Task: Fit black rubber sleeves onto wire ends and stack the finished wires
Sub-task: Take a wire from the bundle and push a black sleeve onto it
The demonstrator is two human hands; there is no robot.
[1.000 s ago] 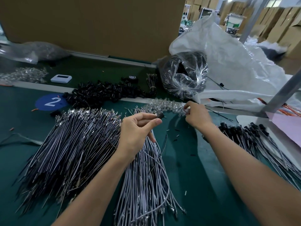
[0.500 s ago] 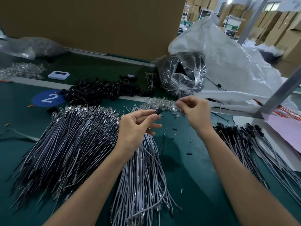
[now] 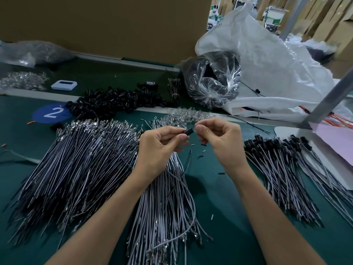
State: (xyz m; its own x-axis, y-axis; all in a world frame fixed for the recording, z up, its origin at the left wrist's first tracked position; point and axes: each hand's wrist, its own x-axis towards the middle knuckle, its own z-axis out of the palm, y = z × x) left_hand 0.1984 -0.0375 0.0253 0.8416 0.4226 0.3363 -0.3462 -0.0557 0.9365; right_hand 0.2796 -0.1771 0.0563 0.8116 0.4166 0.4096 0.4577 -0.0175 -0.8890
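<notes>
One black rubber sleeve (image 3: pixel 188 131) is pinched between the left hand's (image 3: pixel 160 148) thumb and forefinger. The right hand's (image 3: pixel 221 142) fingertips are pressed together just beside it, contents unclear. Three wire piles (image 3: pixel 164 197) are spread beneath the fingers.

Your left hand (image 3: pixel 158 148) and right hand (image 3: pixel 223 144) were bare, with short trimmed nails. Your left forearm (image 3: pixel 107 217) and right forearm (image 3: pixel 267 217) were bare to the frame's edge.

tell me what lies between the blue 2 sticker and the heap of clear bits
the loose pile of black rubber sleeves fills that stretch, plain in the head view
</notes>
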